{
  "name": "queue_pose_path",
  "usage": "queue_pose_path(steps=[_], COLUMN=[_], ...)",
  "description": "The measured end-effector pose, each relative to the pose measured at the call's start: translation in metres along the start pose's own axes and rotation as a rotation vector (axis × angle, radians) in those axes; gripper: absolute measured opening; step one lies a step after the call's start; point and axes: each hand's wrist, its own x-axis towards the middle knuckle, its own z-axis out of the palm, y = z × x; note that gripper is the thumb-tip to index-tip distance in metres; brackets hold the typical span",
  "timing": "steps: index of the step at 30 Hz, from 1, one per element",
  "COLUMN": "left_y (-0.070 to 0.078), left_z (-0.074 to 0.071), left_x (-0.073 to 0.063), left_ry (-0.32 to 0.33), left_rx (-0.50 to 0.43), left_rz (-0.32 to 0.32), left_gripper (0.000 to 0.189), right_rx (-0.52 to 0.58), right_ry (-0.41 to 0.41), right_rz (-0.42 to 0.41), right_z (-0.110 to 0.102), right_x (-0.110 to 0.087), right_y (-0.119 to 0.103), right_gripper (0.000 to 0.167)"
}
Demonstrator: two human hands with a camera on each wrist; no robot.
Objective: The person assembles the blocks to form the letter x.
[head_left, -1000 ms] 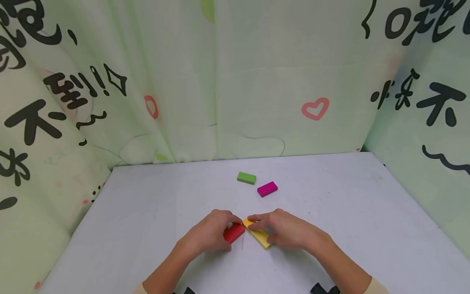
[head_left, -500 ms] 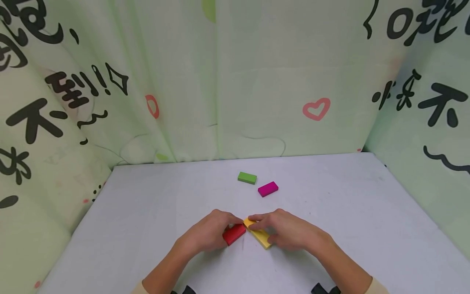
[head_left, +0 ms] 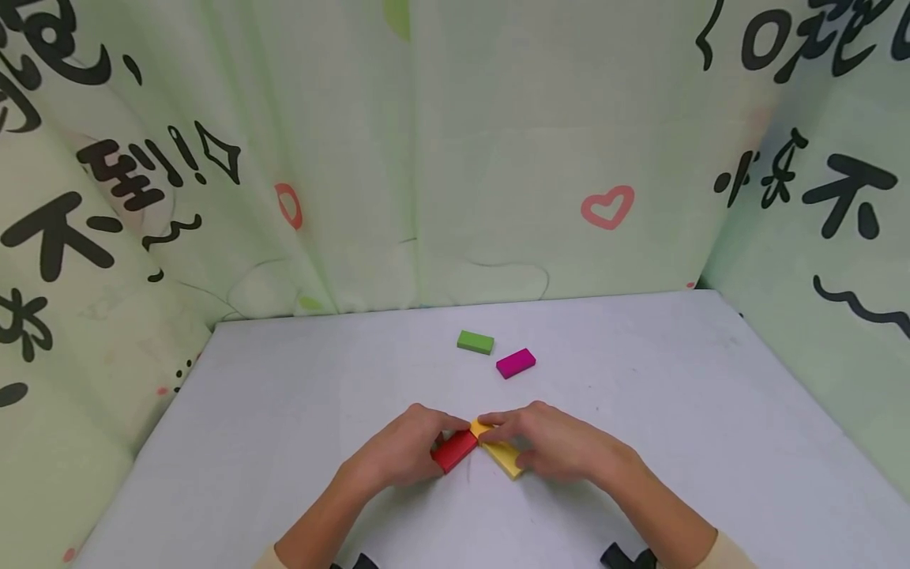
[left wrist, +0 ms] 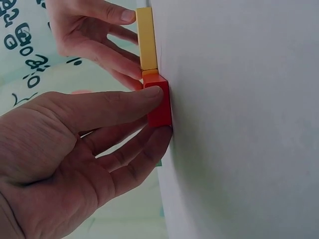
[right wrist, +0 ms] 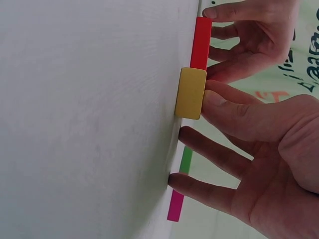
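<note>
On the white tabletop, my left hand (head_left: 408, 446) holds a red block (head_left: 455, 451), its thumb on one end in the left wrist view. The red block lies slanted, its far right end against a yellow block (head_left: 505, 458). My right hand (head_left: 558, 442) pinches the yellow block between thumb and fingers. An orange-yellow part (head_left: 479, 427) shows at the far end of the yellow block; I cannot tell whether it is a separate piece. The two blocks meet at an angle. In the right wrist view, two right-hand fingers (right wrist: 209, 196) reach down to the table.
Beyond the hands lie a magenta block (head_left: 515, 363) and a green block (head_left: 475, 342). A pale green curtain (head_left: 498, 158) with black lettering and hearts encloses the table's back and sides. Dark objects (head_left: 629, 555) show at the near edge.
The left thumb has drawn back from the red block's near side. The red block has shifted slightly to the right, up against the yellow block. The right hand has barely moved.
</note>
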Motion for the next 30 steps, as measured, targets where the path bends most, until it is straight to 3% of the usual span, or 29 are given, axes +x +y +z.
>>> queue_pose_path(steps=[30], left_y=[0.0011], left_z=[0.0025], left_x=[-0.0013], left_ry=[0.008], left_rx=[-0.009], left_rz=[0.019], left_gripper=[0.056], right_rx=[0.003], right_ry=[-0.013], right_rz=[0.010], right_z=[-0.0016], right_x=[0.0015], right_y=[-0.0015], right_gripper=[0.057])
